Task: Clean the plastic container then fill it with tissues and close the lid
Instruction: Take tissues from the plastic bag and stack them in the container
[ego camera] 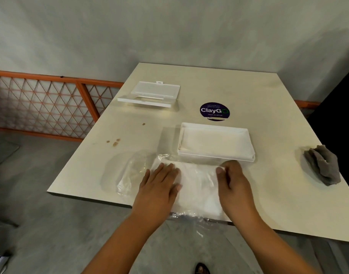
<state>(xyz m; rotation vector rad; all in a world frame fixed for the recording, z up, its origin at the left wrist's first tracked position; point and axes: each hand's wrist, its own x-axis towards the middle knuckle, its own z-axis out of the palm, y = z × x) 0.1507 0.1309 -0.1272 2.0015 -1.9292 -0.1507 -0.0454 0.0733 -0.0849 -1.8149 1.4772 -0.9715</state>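
Note:
The white plastic container [246,157] stands open in the middle of the table, with white tissues [215,140] lying inside it. Its lid [150,95] lies apart at the far left of the table. In front of the container, at the near edge, a pack of white tissues [199,190] sits in clear plastic wrap [130,175]. My left hand [159,186] lies flat on the left part of the pack, fingers straight. My right hand [233,182] is curled on the right part and pinches the wrap or tissues.
A crumpled grey cloth [324,167] lies near the table's right edge. A round dark ClayGo sticker [214,111] is behind the container. Small brown stains [115,142] mark the table's left side. An orange lattice fence [51,103] runs along the left.

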